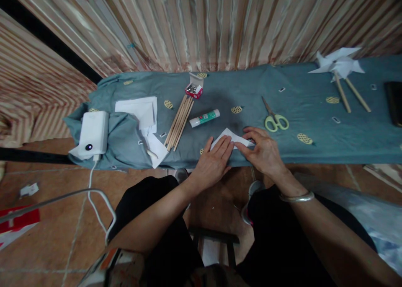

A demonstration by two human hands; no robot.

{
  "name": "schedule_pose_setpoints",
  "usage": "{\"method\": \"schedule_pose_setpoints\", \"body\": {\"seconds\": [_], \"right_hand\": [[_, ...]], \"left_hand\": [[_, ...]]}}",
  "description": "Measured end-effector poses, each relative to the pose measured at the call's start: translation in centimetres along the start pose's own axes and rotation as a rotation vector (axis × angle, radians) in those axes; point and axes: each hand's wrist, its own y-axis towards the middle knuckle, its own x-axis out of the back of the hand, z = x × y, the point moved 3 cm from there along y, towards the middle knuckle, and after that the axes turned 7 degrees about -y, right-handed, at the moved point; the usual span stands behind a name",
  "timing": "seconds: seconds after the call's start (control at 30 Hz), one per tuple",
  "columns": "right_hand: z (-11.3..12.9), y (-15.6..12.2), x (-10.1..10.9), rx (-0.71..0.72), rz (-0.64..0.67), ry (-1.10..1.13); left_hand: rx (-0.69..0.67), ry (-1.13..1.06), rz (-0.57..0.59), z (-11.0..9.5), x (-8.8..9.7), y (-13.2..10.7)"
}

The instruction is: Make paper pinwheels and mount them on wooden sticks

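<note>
A white sheet of paper, folded into a triangle (228, 133), lies near the front edge of the cloth-covered table. My left hand (211, 164) rests flat on it, its fingers stretched out over the lower left part. At the paper's right corner, my right hand (266, 153) pinches the edge between thumb and fingers. Just beyond the paper is a glue stick (204, 118) with a green label. Scissors with light green handles (275, 122) lie past my right hand. Left of the glue stick is a bundle of several wooden sticks (179, 123).
An open red box of small metal pins (194, 89) stands behind the sticks. White paper sheets (141, 111) and a white power bank (93, 133) with a cable (91, 182) are at left. Paper pinwheels on sticks (341, 65) and a dark object (394, 102) lie at right.
</note>
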Motion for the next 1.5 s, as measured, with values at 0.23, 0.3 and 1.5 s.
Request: {"method": "schedule_pose_setpoints", "body": {"seconds": [0.23,0.3,1.5], "right_hand": [[0.4,-0.9,-0.5,-0.017,0.031,-0.014],[0.3,-1.0,-0.5,-0.023,0.045,-0.008],[-0.4,-0.5,2.0,-0.049,0.031,0.369]], "left_hand": [[-0.002,0.014,-0.007,-0.1,-0.1,0.0],[-0.007,0.015,-0.006,0.0,-0.1,-0.1],[0.39,-0.809,-0.355,3.4,3.6,-3.4]]}}
